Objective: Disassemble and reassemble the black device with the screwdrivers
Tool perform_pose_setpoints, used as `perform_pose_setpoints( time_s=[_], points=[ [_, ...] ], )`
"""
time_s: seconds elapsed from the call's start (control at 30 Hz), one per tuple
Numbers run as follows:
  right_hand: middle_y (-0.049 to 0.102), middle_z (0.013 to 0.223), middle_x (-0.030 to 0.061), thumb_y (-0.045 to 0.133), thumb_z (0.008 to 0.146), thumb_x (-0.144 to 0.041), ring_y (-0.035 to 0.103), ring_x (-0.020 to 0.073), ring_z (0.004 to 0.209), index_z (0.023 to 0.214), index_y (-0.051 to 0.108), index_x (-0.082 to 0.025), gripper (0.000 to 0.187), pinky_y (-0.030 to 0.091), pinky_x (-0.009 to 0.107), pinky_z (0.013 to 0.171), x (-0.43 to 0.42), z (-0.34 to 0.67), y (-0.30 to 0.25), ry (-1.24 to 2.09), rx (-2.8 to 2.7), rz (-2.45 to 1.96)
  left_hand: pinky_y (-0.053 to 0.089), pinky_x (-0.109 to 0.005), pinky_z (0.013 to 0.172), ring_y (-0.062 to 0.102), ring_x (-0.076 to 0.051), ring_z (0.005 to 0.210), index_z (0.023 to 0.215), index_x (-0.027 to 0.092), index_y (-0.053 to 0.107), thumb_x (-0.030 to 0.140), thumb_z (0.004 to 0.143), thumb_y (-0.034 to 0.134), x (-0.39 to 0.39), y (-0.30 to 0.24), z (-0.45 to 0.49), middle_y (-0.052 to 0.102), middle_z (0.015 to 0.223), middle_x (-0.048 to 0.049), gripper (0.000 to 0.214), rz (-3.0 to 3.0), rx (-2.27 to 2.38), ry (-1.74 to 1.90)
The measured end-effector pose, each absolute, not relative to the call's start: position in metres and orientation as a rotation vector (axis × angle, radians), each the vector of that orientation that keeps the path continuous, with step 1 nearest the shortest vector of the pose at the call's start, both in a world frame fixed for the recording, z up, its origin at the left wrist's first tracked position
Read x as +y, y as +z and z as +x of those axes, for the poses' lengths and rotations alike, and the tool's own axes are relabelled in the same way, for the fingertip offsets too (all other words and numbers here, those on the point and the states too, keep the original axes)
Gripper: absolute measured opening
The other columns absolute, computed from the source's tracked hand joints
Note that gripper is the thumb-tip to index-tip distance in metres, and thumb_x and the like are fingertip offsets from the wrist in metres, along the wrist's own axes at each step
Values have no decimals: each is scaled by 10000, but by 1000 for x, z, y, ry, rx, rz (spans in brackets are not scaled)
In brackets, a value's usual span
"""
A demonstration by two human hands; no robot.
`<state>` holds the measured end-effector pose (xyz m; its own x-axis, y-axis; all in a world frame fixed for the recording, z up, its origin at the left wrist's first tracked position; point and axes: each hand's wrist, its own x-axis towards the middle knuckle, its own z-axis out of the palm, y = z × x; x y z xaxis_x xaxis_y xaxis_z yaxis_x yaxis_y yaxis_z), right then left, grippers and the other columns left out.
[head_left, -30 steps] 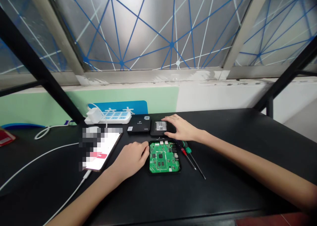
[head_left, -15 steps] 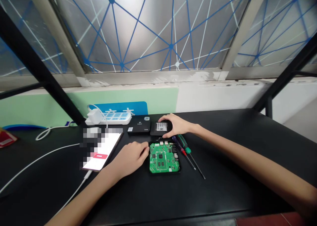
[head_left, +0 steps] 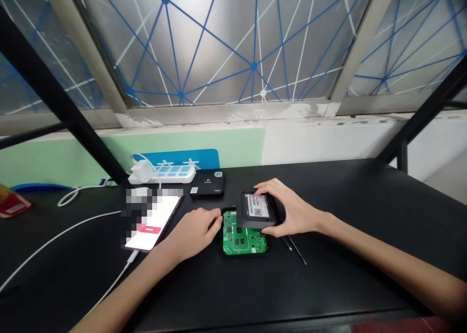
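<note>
- Right hand [head_left: 296,215]: wide grip on a black plastic case [head_left: 257,221], fingers over the far edge, thumb at the near edge, labelled face up.
- Case position: above the far right part of a green circuit board [head_left: 245,241], overlapping it from this view; contact between them cannot be told.
- Left hand [head_left: 193,233]: fingers close together, not holding anything, fingertips [head_left: 218,218] at the left edge of the black base [head_left: 243,255] that carries the board.
- Risk: a slip of the wide grip could drop the case onto the exposed board, marking or knocking its components.
- Risk: pressing the case down while misaligned could bear on the board's raised parts or connectors.
- Risk: the base is steadied only at its left edge, so a sideways push from the right could shift it.
- Risk: two thin screwdriver shafts [head_left: 297,249] lie just beside the near right of the base; a low right wrist could roll them.
- Nearby, far left: a smartphone [head_left: 153,223], partly obscured, with a white charging cable [head_left: 109,294]; a power strip [head_left: 162,175]; a flat black box [head_left: 206,183].
</note>
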<state>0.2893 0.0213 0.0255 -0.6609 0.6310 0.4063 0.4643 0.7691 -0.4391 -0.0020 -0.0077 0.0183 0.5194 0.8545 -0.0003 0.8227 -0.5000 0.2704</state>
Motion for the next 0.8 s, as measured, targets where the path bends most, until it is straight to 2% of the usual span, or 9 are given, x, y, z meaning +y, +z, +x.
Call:
perform_pose_setpoints(
  time_s=[0.27, 0.5, 0.8],
  points=[
    [551, 1272, 129, 844, 584, -431, 495, 315, 1162, 1186, 538, -239, 702, 438, 476, 982, 2, 272, 24, 477, -2445, -779, 269, -291, 547, 526, -173, 582, 712, 209, 416, 283, 985, 357, -6, 24, -1, 528, 634, 3, 288, 2516, 1404, 200],
    [526, 1308, 139, 831, 616, -446, 469, 318, 1194, 1185, 541, -225, 675, 434, 481, 1000, -8, 261, 18, 508, -2500, -819, 253, -285, 535, 498, -163, 557, 705, 214, 363, 287, 981, 350, -5, 24, -3, 497, 618, 16, 286, 2523, 1398, 224],
    [525, 1325, 139, 828, 627, -477, 470, 315, 1200, 1187, 546, -227, 675, 435, 491, 1002, -7, 259, 15, 518, -2498, -836, 251, -290, 545, 518, -169, 578, 718, 214, 390, 299, 990, 347, -4, 23, -5, 518, 635, 12, 288, 2548, 1405, 223]
  ],
)
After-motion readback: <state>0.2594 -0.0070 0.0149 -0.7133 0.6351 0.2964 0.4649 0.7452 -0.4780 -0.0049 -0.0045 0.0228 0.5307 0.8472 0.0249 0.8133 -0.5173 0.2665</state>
